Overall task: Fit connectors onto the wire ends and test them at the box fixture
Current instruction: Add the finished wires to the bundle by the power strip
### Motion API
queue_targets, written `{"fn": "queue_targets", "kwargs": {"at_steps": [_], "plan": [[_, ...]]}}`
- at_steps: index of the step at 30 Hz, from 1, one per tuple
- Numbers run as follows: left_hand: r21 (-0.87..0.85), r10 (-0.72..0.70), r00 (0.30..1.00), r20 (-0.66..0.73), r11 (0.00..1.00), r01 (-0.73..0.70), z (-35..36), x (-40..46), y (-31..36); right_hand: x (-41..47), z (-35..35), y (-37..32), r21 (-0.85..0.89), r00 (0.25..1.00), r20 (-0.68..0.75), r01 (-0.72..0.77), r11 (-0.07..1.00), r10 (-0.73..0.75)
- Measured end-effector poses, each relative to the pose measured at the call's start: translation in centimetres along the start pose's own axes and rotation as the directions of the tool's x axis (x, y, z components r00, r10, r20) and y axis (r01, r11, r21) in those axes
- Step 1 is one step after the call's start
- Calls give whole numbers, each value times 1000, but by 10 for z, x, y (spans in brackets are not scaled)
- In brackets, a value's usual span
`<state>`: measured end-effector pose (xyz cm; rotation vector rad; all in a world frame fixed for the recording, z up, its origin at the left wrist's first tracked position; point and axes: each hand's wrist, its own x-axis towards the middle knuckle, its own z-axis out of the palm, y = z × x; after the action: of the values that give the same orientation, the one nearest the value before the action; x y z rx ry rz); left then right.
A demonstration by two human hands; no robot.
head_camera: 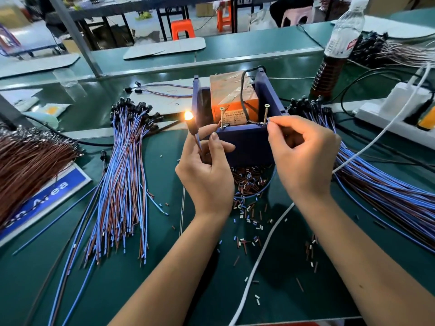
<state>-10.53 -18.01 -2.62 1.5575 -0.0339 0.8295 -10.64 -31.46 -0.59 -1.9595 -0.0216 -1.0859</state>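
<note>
Left hand (204,170) has its grip clamped on a wire (198,141) with a small lamp (189,116) at the top, lit orange, just left of the blue box fixture (247,142). Right hand (303,158) pinches a wire end at the fixture's near right corner, beside the right screw (266,114); fingers curled tight, thumb and forefinger together on it. Left screw (221,117) stands at the near edge too, an orange block (231,95) sits inside the box. Pile of small connectors (249,184) lies just near of the fixture, between the wrists, strays scattered toward the near edge. Wire bundle (122,175) fans out left, another bundle (376,184) right, so the lanes either side of the hands are narrow. Brown wires (28,165) far left over a blue sign (47,196). White cable (259,262) crosses the open green desk (164,290) under the right forearm. Bottle (339,48) and power strip (395,114) far right.
</note>
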Motion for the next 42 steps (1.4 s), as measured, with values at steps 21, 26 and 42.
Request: {"fn": "queue_targets", "kwargs": {"at_steps": [21,26,42], "plan": [[132,-371,637,676,911,391,122,-20,86,11,-88,41,314,887,-250,-304,899,388],[374,-512,149,846,768,519,204,-55,104,6,-145,77,334,710,-493,-379,863,503],[188,-771,178,611,359,914,242,-53,45,16,-160,86,-624,967,190,-13,781,168]]}}
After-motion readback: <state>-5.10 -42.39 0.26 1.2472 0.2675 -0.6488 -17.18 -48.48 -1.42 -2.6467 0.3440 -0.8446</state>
